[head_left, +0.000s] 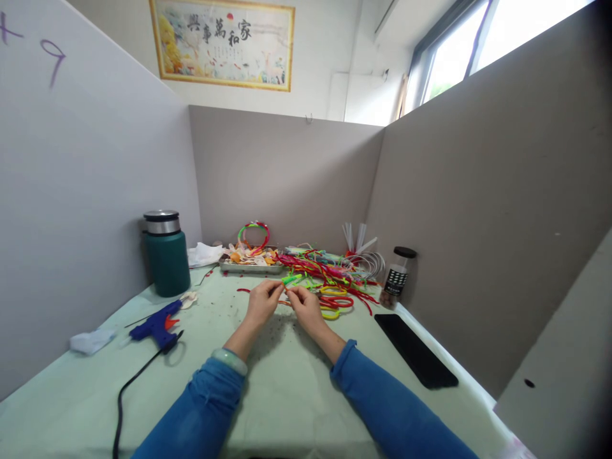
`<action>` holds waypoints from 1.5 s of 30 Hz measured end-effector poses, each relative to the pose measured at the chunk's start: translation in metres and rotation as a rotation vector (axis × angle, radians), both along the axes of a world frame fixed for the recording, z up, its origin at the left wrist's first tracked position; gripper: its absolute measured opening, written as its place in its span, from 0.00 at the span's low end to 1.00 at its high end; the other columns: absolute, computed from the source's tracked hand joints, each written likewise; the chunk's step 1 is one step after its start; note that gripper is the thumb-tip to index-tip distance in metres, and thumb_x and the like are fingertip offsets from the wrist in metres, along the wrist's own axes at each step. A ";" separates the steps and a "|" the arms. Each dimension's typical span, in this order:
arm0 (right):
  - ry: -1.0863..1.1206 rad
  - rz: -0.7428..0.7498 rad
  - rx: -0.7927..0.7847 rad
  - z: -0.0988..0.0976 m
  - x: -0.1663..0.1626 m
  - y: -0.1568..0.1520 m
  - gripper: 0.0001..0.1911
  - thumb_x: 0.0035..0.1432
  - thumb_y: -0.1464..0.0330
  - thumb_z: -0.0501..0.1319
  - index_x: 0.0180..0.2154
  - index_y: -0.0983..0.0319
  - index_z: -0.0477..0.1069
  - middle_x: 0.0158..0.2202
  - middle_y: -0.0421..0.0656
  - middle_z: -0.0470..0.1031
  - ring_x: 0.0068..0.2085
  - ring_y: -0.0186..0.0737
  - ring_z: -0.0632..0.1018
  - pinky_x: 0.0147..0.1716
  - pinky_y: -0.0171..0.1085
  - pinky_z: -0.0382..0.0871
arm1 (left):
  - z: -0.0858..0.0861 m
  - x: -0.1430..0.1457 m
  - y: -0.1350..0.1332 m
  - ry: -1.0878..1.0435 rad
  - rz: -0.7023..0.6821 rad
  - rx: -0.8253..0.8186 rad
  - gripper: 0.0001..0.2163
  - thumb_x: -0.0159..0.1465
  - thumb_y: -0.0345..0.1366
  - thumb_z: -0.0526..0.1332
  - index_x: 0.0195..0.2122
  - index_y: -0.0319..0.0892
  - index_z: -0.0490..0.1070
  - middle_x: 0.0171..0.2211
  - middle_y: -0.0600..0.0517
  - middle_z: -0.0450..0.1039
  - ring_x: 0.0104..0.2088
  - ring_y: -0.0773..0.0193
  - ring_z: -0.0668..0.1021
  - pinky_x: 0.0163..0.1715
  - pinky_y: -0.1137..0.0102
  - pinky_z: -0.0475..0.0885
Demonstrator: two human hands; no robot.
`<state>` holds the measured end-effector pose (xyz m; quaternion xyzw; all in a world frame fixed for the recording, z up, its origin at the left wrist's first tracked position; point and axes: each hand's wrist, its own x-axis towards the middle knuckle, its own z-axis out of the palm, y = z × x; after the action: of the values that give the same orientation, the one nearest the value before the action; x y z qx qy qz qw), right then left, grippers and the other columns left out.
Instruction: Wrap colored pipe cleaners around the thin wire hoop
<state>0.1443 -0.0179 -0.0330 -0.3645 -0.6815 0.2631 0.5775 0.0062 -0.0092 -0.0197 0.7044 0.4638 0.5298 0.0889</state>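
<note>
My left hand (262, 301) and my right hand (306, 307) meet over the middle of the table, fingertips pinched close together. Between them is a thin orange strand (285, 290), which looks like a pipe cleaner; the fingers cover most of it. Just beyond the fingertips lies a bright green and yellow piece (292, 278). Scissors with red handles (340, 301) and others with yellow handles (331, 314) lie right beside my right hand. Behind them spreads a heap of pipe cleaners (325, 264), mostly red, with green and pale ones.
A metal tray (251, 268) at the back holds petal-like scraps and a colourful ring (254, 237). To the left are a green flask (166, 255), a blue glue gun (157, 324) and its cord. A black-lidded jar (398, 277) and a black phone (415, 350) are at right. Partitions enclose the table.
</note>
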 end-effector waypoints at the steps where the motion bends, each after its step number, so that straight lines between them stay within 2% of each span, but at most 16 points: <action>1: -0.003 -0.003 -0.001 0.000 0.000 0.000 0.11 0.55 0.62 0.54 0.28 0.61 0.69 0.23 0.39 0.67 0.25 0.35 0.66 0.26 0.33 0.58 | 0.001 0.000 0.000 0.007 -0.003 0.003 0.09 0.59 0.37 0.56 0.33 0.40 0.75 0.31 0.49 0.74 0.32 0.66 0.74 0.33 0.73 0.68; 10: -0.066 0.005 0.018 0.002 0.001 -0.004 0.11 0.56 0.63 0.53 0.28 0.61 0.68 0.21 0.37 0.64 0.23 0.34 0.64 0.24 0.33 0.56 | 0.002 0.001 -0.004 0.085 0.021 0.089 0.09 0.60 0.34 0.54 0.32 0.39 0.73 0.30 0.49 0.72 0.32 0.66 0.73 0.34 0.72 0.66; 20: -0.154 -0.010 0.077 0.004 0.001 -0.007 0.11 0.58 0.63 0.52 0.32 0.60 0.71 0.23 0.39 0.68 0.24 0.35 0.67 0.26 0.33 0.59 | 0.004 0.002 -0.009 0.120 0.055 0.176 0.10 0.63 0.35 0.51 0.34 0.40 0.72 0.29 0.49 0.70 0.32 0.66 0.72 0.33 0.73 0.66; 24: -0.160 0.046 0.064 0.004 0.001 -0.010 0.11 0.59 0.63 0.52 0.35 0.59 0.71 0.21 0.38 0.67 0.23 0.34 0.68 0.27 0.33 0.59 | 0.005 0.002 -0.009 0.110 0.079 0.196 0.10 0.63 0.35 0.51 0.35 0.40 0.72 0.30 0.49 0.70 0.32 0.65 0.72 0.33 0.73 0.66; 28: -0.147 0.107 0.052 0.003 0.000 -0.009 0.11 0.59 0.64 0.51 0.34 0.59 0.71 0.24 0.39 0.69 0.25 0.35 0.69 0.28 0.33 0.60 | 0.005 0.001 -0.008 0.098 0.063 0.149 0.09 0.62 0.35 0.52 0.35 0.40 0.71 0.31 0.49 0.72 0.32 0.65 0.73 0.33 0.73 0.65; 31: -0.204 0.081 0.127 0.002 0.001 -0.004 0.12 0.58 0.65 0.53 0.27 0.60 0.70 0.26 0.41 0.69 0.30 0.37 0.69 0.32 0.34 0.60 | 0.007 0.001 -0.010 0.105 0.017 0.070 0.09 0.61 0.36 0.53 0.33 0.40 0.71 0.30 0.50 0.73 0.31 0.66 0.73 0.32 0.73 0.65; 34: -0.247 0.034 0.160 0.000 0.004 0.001 0.13 0.58 0.66 0.54 0.24 0.61 0.70 0.25 0.41 0.69 0.31 0.38 0.68 0.33 0.35 0.59 | 0.008 0.003 -0.011 0.105 -0.001 -0.004 0.10 0.60 0.37 0.53 0.31 0.39 0.71 0.29 0.50 0.73 0.29 0.66 0.72 0.30 0.73 0.64; 41: -0.293 -0.008 0.115 -0.008 0.005 0.005 0.12 0.57 0.68 0.55 0.24 0.61 0.72 0.23 0.40 0.68 0.29 0.36 0.67 0.30 0.33 0.59 | 0.005 0.004 -0.008 0.124 -0.040 -0.049 0.12 0.60 0.39 0.53 0.28 0.39 0.71 0.28 0.51 0.71 0.28 0.68 0.70 0.28 0.75 0.63; 45: -0.234 0.015 0.082 -0.008 0.006 0.008 0.09 0.55 0.67 0.56 0.30 0.61 0.74 0.27 0.41 0.71 0.31 0.36 0.69 0.32 0.33 0.60 | 0.005 0.003 -0.006 0.137 0.020 -0.059 0.12 0.60 0.39 0.52 0.28 0.38 0.71 0.28 0.51 0.71 0.28 0.68 0.70 0.29 0.75 0.62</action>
<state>0.1503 -0.0104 -0.0410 -0.3638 -0.7570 0.1952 0.5065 0.0091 -0.0156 -0.0151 0.7316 0.4912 0.4672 0.0723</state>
